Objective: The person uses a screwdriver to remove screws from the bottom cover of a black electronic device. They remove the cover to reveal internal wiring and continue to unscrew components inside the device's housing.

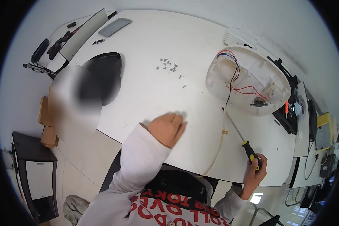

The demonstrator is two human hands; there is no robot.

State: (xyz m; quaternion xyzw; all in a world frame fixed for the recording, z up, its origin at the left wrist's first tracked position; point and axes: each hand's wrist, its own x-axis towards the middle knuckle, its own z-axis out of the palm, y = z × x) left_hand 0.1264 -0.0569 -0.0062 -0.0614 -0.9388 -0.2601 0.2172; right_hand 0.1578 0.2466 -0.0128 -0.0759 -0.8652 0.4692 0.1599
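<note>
My right hand (257, 170) is closed round the black and yellow handle of a long screwdriver (248, 148) near the table's front edge. Its shaft slants far left over the table, the tip close to a pale cord (219, 147). My left hand (167, 129) is curled low over the table, left of the cord; its fingertips and anything in them are hidden. Beyond it lie several loose screws (173, 67). At the far right, an open white plastic housing (217, 82) shows red, blue and black wires (237, 67) and a small dark part (258, 101).
A black shell (108, 71) lies at the table's left edge, partly behind a blurred patch. A grey tray (115, 27) is at the far left. Right of the housing sits a black tool case (286, 122) with an orange-handled tool (286, 108). Cardboard boxes (49, 136) stand left.
</note>
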